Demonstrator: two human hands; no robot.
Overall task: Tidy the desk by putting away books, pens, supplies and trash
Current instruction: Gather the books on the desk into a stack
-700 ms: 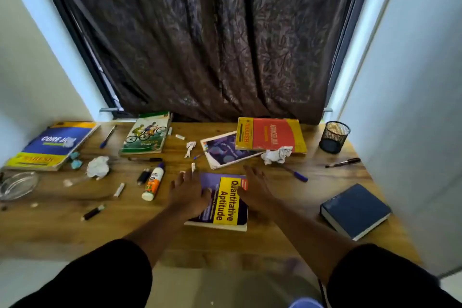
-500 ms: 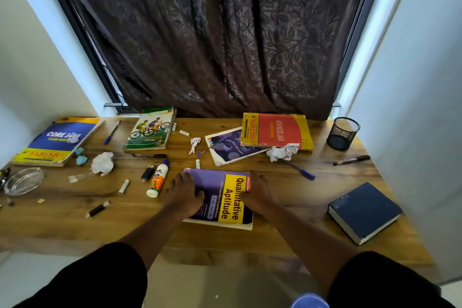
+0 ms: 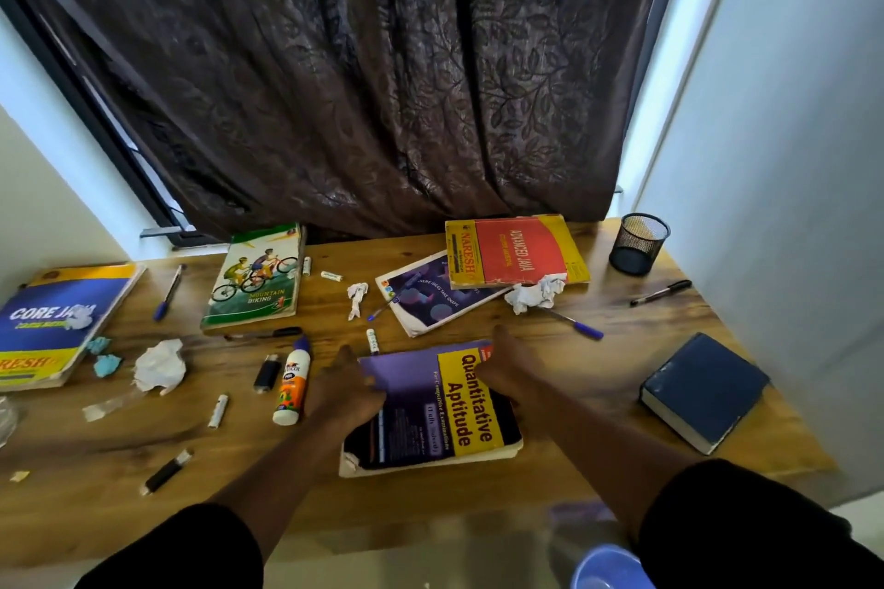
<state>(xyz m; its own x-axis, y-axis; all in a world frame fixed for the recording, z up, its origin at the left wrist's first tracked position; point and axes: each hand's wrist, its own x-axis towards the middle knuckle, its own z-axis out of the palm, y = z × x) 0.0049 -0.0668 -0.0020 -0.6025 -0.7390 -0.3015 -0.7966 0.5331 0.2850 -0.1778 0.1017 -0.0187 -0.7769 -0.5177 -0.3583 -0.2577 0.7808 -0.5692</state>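
A thick purple-and-yellow paperback titled Quantitative Aptitude (image 3: 433,407), its corners worn and curled, is seen at lower centre of the frame on the grained wooden desk (image 3: 564,488). Its left edge is gripped by the left hand (image 3: 345,390), fingers curled over the glossy cover; its right edge is clasped by the right hand (image 3: 509,366). A white cylindrical glue bottle with a purple cap (image 3: 292,382) lies just left of the left hand. A dark blue hardbound book (image 3: 703,390) lies at right, well apart. A crumpled white paper ball (image 3: 535,293) rests against a red-and-yellow softcover book (image 3: 514,251) above centre. A black wire-mesh cup (image 3: 638,243) stands at upper right.
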